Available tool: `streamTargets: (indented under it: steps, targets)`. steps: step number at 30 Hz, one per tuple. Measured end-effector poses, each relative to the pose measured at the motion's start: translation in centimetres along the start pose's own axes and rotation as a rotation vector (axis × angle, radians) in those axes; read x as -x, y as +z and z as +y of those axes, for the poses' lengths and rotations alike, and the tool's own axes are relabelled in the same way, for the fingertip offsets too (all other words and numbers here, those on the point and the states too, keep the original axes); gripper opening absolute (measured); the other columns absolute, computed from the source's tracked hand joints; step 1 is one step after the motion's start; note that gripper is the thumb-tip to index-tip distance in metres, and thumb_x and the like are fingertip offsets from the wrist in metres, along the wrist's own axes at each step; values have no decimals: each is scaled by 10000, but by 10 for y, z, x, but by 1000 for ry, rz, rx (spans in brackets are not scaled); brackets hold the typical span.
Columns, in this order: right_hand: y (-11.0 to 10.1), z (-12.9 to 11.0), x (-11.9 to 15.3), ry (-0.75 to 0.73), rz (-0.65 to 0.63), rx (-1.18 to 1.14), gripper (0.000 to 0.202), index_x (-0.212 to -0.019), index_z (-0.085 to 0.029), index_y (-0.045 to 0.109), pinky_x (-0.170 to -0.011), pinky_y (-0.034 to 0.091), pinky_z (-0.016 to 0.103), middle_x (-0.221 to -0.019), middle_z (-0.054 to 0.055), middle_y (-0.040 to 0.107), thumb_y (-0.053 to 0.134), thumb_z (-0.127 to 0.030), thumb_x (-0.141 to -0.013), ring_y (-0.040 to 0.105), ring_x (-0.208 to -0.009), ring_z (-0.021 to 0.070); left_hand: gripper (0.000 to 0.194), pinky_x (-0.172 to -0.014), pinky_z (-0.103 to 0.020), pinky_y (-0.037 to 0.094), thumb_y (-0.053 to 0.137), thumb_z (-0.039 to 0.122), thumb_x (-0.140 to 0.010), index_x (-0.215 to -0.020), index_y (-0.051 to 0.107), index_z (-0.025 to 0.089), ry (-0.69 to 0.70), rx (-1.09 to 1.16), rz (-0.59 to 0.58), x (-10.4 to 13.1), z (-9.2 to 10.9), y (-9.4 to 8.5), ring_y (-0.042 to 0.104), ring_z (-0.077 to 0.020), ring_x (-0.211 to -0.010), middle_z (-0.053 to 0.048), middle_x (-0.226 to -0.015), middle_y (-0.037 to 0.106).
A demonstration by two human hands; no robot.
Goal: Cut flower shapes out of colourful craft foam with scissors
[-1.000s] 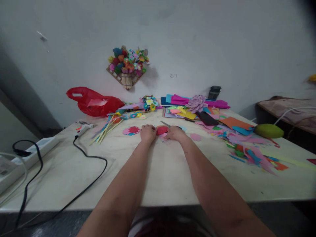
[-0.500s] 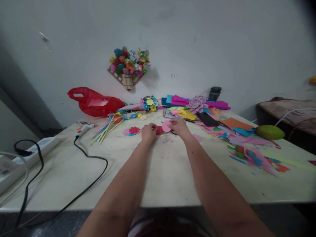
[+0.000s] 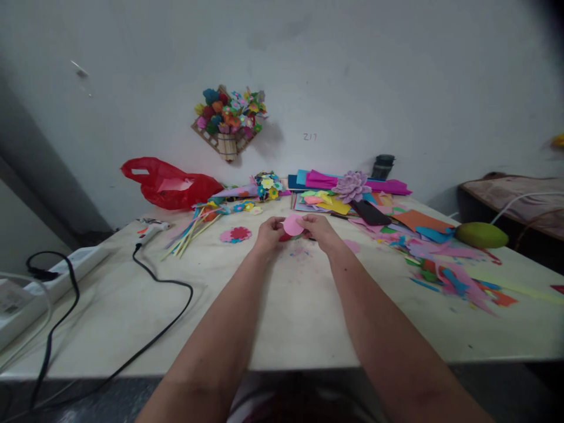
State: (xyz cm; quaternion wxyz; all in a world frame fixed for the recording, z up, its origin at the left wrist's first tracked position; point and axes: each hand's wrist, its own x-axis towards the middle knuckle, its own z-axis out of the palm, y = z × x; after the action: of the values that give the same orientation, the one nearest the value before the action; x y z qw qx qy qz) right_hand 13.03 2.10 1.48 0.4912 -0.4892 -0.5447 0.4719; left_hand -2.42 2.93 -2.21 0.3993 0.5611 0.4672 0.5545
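Between my hands, over the middle of the white table, is a pink paper circle (image 3: 292, 224). My right hand (image 3: 319, 228) pinches its right edge. My left hand (image 3: 270, 233) is closed at the red paper piece (image 3: 285, 237), which shows partly below the pink circle. To the left of my left hand lie flower-shaped cutouts in pink, blue and red (image 3: 237, 235). Another pink circle (image 3: 352, 246) lies on the table just right of my right wrist.
A glue gun (image 3: 152, 232) with a black cable and a power strip (image 3: 73, 267) are at left. Paper scraps (image 3: 458, 279), a black phone (image 3: 370, 212) and a green fruit (image 3: 481, 235) lie at right. A red bag (image 3: 171, 185) stands near the wall.
My right hand has moved slightly left with the pink circle, which now covers much of the red paper beside my left hand.
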Motion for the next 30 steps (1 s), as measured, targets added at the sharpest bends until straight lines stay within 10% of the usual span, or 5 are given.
streamTargets:
  steps: [9,15,20,30]
  targets:
    - [-3,4,-1,51,58,-92,142,-677,-145,593,-400,396,161,-514,-16,572,685,-155,-785,486,-431,78,431,-701,-292,497,795,226,-505,-913,681,150,17,105,-81,5,12,1,636,-171,-723,-35,-767,692]
    - [-5,5,-1,19,20,-119,187,-680,-150,593,-414,401,173,-536,-20,589,751,-243,-719,500,-438,79,467,-640,-294,502,707,610,-667,-731,615,157,-105,181,-73,13,26,6,607,-156,-567,-32,-555,622]
    - [-3,9,-4,1,21,-119,153,-649,-137,621,-397,359,167,-511,-18,590,751,-215,-661,477,-422,71,396,-530,-225,434,774,497,-632,-601,550,171,-30,84,-57,9,14,10,537,-106,-509,24,-523,557]
    - [-16,19,-19,-9,455,109,124,-804,-153,677,-502,453,220,-744,51,709,596,-242,-773,629,-588,148,266,-452,-231,316,554,372,-834,-638,477,211,-5,-212,2,9,2,13,412,-109,-376,66,-387,435]
